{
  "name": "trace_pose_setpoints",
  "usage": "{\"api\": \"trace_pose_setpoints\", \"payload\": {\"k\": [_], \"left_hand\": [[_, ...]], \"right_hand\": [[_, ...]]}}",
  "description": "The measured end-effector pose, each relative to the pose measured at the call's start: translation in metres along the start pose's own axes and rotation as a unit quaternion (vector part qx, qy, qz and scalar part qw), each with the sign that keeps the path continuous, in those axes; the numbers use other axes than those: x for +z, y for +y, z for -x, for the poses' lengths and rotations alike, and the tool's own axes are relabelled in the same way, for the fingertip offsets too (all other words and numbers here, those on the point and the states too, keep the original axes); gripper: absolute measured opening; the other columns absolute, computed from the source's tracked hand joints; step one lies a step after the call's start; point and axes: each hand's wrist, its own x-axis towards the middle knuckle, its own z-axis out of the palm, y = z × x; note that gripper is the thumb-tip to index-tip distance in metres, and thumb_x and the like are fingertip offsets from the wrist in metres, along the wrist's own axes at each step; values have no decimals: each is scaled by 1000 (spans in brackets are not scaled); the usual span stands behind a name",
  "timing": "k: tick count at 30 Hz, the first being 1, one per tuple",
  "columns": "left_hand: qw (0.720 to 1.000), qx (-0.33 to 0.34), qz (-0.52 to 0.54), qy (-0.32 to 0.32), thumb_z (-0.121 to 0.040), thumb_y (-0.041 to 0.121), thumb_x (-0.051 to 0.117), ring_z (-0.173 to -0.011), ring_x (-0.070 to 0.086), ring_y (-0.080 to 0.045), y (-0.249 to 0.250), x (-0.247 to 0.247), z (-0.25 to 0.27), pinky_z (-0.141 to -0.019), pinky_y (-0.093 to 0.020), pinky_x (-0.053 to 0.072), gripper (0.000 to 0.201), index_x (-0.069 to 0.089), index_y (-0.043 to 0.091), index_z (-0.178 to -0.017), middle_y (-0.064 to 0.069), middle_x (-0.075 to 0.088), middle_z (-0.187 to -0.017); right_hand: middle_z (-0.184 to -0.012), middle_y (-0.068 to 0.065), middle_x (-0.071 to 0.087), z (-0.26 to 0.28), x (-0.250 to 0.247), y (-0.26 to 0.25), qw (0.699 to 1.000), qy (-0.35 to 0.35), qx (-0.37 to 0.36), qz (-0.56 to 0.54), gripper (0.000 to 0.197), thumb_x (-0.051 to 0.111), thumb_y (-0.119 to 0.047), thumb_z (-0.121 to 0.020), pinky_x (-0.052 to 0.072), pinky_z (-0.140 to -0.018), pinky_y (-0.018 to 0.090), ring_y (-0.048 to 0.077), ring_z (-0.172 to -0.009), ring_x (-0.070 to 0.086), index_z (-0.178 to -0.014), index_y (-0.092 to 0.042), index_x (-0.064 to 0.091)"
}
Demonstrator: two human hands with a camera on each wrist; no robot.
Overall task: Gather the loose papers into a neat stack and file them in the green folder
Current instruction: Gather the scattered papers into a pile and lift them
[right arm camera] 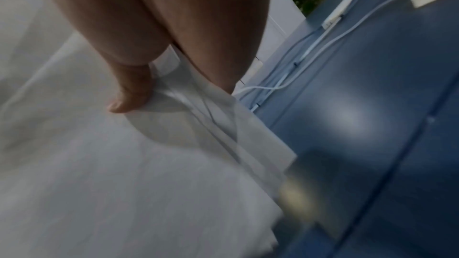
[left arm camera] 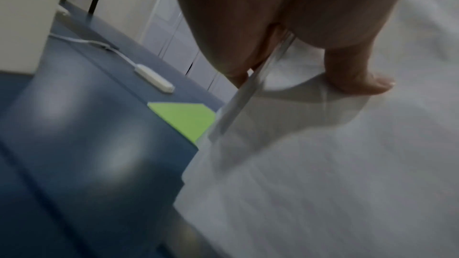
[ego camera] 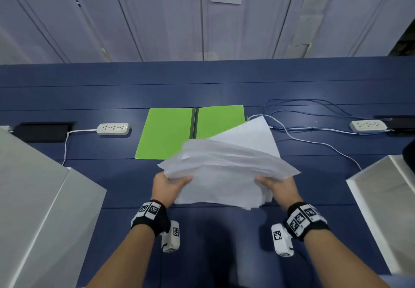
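Observation:
A loose stack of white papers (ego camera: 224,175) hangs just above the blue table, blurred by motion, its sheets fanned unevenly. My left hand (ego camera: 168,183) grips its left edge, thumb on top (left arm camera: 367,83) and fingers beneath. On the right edge my right hand (ego camera: 277,186) holds the same stack (right arm camera: 124,164), with the thumb (right arm camera: 129,97) pressed on the top sheet. The green folder (ego camera: 170,130) lies open flat behind the papers; the stack covers the near part of its right half. One sheet (ego camera: 251,135) sticks out toward the far right over the folder. A corner of the folder (left arm camera: 183,119) shows in the left wrist view.
White power strips lie at the far left (ego camera: 113,128) and far right (ego camera: 368,125), with white and blue cables (ego camera: 314,130) trailing across the table right of the folder. Grey box-like units flank me at left (ego camera: 40,198) and right (ego camera: 386,198). A panelled wall rises behind the table.

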Motion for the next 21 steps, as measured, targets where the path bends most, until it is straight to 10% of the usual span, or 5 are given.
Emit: {"api": "trace_pose_setpoints", "payload": {"k": [4, 8, 13, 17, 21], "left_hand": [[998, 49, -14, -22, -67, 12, 93, -81, 75, -3, 12, -14, -7, -76, -20, 58, 22, 80, 18, -84, 8, 81, -86], [996, 24, -66, -46, -63, 14, 96, -93, 75, -10, -7, -16, -5, -84, -28, 59, 44, 79, 17, -103, 6, 80, -102], [999, -13, -48, -15, -59, 34, 97, -71, 69, -17, -12, -7, -5, -74, -33, 56, 35, 75, 11, -74, 2, 76, -81], [999, 45, -26, 2, -71, 12, 91, -72, 69, -6, 7, -11, -1, -72, -22, 56, 13, 80, 15, -79, 0, 79, -83], [998, 12, -62, -18, -68, 16, 93, -88, 77, -10, -14, -11, 4, -80, -28, 61, 28, 80, 15, -92, 4, 81, -92]], "right_hand": [[-102, 0, 78, -7, -7, -5, 999, -10, -31, 8, 34, 81, 4, -75, 56, -87, 24, 10, -95, 73, -105, -10, 73], [-106, 6, 77, -9, -9, 12, 998, -52, -6, 32, 49, 85, 8, -67, 59, -88, 34, 17, -96, 73, -111, -8, 70], [-98, -10, 78, -9, 3, 7, 999, -29, -8, 34, 40, 81, 7, -73, 54, -83, 15, 4, -94, 72, -103, -18, 73], [-87, -14, 78, -12, 4, -9, 999, -5, -37, 6, 33, 77, 10, -75, 52, -78, 11, -1, -84, 72, -92, -18, 75], [-95, 4, 79, -11, -3, 8, 1000, -14, 5, 12, 33, 82, 8, -71, 59, -82, 27, 18, -93, 75, -99, -7, 74]]}}
